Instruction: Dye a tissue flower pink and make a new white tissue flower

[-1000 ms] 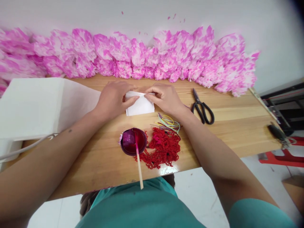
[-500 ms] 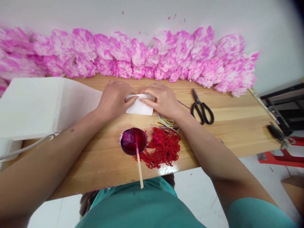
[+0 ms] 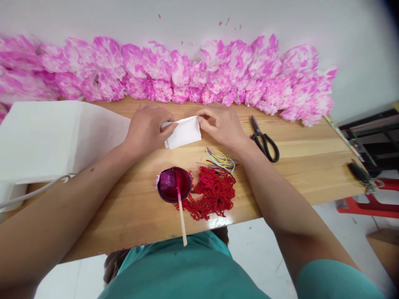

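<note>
Between my hands is a small folded sheet of white paper [image 3: 185,132], held just above the wooden table. My left hand [image 3: 149,128] pinches its left end between thumb and fingers. At the upper right corner, my right hand [image 3: 222,124] grips the paper with thumb and forefinger. Nearer to me stands a cup of dark pink liquid [image 3: 182,182] with a purple lump inside. A wooden stick [image 3: 182,222] with a pink-stained end leans out over its rim. Red yarn [image 3: 215,193] lies right of the cup, with several thin coloured cords [image 3: 221,160] behind it.
Black-handled scissors [image 3: 264,141] lie right of my right hand. Pink and white paper flowers [image 3: 199,77] line the wall. A stack of large white paper [image 3: 40,137] sits at left beside a cable [image 3: 40,195]. Keys [image 3: 363,174] rest near the table's right end.
My right hand has shifted slightly right and up along the paper to its corner, uncovering more of the sheet. The paper now tilts up to the right. My left hand has barely moved.
</note>
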### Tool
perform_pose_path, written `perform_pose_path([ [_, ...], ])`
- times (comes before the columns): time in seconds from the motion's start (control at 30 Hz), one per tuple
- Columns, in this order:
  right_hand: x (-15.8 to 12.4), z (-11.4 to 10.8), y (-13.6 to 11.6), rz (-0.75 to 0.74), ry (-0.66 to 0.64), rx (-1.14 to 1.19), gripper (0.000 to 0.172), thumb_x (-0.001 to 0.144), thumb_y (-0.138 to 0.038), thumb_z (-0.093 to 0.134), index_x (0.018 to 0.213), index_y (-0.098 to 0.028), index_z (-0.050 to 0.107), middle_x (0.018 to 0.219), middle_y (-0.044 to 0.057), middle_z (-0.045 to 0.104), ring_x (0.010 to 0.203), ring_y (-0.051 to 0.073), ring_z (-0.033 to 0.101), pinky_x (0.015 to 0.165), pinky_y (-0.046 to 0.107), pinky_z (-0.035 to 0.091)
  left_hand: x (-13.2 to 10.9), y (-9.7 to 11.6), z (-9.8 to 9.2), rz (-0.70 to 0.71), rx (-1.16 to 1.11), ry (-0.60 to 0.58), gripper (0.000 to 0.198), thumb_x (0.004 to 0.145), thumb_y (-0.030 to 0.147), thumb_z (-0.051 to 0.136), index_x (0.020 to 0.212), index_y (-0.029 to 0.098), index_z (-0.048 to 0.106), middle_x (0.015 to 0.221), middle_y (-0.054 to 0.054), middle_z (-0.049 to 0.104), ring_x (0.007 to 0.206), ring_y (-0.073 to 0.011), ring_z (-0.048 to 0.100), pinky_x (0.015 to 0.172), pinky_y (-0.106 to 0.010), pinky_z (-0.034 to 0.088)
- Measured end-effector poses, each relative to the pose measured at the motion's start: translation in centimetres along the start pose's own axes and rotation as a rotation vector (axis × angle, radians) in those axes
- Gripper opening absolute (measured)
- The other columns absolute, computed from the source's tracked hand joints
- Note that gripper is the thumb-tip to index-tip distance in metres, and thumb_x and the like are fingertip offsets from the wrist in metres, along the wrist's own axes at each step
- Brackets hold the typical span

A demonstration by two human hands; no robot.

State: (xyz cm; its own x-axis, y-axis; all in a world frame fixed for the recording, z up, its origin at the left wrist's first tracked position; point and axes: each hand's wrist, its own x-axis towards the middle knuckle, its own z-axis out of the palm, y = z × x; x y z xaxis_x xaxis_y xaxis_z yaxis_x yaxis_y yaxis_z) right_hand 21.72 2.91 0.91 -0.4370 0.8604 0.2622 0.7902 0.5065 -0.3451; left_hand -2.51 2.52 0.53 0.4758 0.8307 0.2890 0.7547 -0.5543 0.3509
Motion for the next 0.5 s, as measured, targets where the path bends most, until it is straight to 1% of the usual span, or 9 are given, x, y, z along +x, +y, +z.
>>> perform_pose_path([
  [0.07,0.0,-0.3,0.2,-0.002,0.050,-0.018,0.030,0.100,-0.034,0.045,0.107,-0.022,0.072,0.104,0.009,0.074,0.099,0.025,0.063,0.091,0.039,0.044,0.0,-0.1,0.1,0.015,0.004,0.004,0.026,0.095,0.039,0.051,0.089,0.024,0.071,0.084,-0.006,0.072,0.091,-0.0259,0.064,0.089,-0.041,0.044],
  [0.13,0.0,-0.3,0.2,-0.058,0.096,-0.009,0.033,0.100,-0.040,0.046,0.115,-0.022,0.070,0.114,0.010,0.072,0.108,0.027,0.061,0.097,0.043,0.044,0.0,-0.1,0.2,0.036,0.007,0.015,0.027,0.096,0.038,0.051,0.090,0.023,0.072,0.084,-0.007,0.072,0.091,-0.0266,0.065,0.089,-0.042,0.043],
  [0.2,0.1,0.0,0.0,-0.150,0.096,0.016,0.039,0.099,-0.046,0.050,0.125,-0.023,0.066,0.125,0.011,0.069,0.116,0.029,0.059,0.101,0.046,0.043,0.0,-0.2,0.2,0.061,0.008,0.026,0.027,0.096,0.037,0.051,0.092,0.022,0.073,0.084,-0.007,0.072,0.091,-0.0274,0.066,0.088,-0.043,0.043],
  [0.27,0.2,0.5,-0.1,-0.236,0.057,0.037,0.045,0.097,-0.051,0.052,0.130,-0.022,0.063,0.129,0.011,0.068,0.118,0.030,0.058,0.101,0.048,0.042,0.0,-0.2,0.3,0.084,0.012,0.035,0.027,0.096,0.036,0.051,0.092,0.023,0.074,0.085,-0.007,0.073,0.091,-0.0280,0.066,0.087,-0.043,0.044],
  [0.37,0.4,1.3,-0.1,-0.280,0.007,0.041,0.043,0.099,-0.051,0.049,0.121,-0.020,0.068,0.118,0.012,0.071,0.109,0.029,0.060,0.095,0.045,0.043,0.0,-0.3,0.5,0.105,0.027,0.042,0.027,0.096,0.036,0.050,0.092,0.023,0.074,0.085,-0.007,0.073,0.091,-0.0280,0.066,0.085,-0.043,0.044],
  [0.5,0.4,1.5,0.1,-0.233,0.021,0.046,0.038,0.102,-0.045,0.044,0.105,-0.019,0.072,0.099,0.009,0.073,0.094,0.024,0.061,0.088,0.040,0.042,0.0,-0.6,0.6,0.110,0.035,0.060,0.028,0.098,0.038,0.050,0.090,0.023,0.073,0.084,-0.007,0.073,0.090,-0.0273,0.066,0.085,-0.043,0.044],
])
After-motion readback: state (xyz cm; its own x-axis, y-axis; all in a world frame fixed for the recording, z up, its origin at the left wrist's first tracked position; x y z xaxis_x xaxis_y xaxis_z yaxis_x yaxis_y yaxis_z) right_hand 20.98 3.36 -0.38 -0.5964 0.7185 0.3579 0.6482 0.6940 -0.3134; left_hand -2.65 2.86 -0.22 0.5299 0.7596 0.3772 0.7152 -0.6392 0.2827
